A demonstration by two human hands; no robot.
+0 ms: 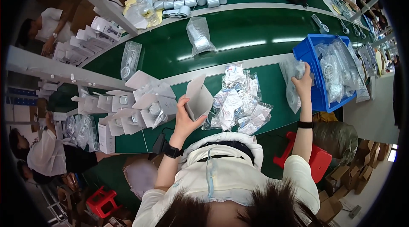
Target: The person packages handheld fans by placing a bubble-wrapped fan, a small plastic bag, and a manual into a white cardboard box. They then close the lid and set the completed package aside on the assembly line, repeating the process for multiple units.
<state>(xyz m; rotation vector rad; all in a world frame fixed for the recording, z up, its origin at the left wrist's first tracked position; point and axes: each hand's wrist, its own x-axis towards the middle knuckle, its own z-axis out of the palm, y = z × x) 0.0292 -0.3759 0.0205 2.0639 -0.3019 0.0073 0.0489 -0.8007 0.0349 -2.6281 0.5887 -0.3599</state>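
My left hand (185,121) is wrapped round a small white cardboard box (199,100), held upright at the near edge of the table. On the right, my right hand (303,83) grips a clear bubble-wrap bag (291,95), whose contents I cannot make out. The bag hangs beside a blue plastic bin (301,51) filled with more bubble-wrapped items (336,71). Between my hands lies a heap of small clear packets (238,103) with printed papers inside. Left of the held box stand several open white boxes (149,109) with wrapped items in them.
Behind, a green conveyor belt (162,48) carries bubble-wrapped pieces (198,37). Silver shower heads (183,5) lie at the far side. Two people (47,154) are at the left. A red stool (317,156) stands below the table on the right.
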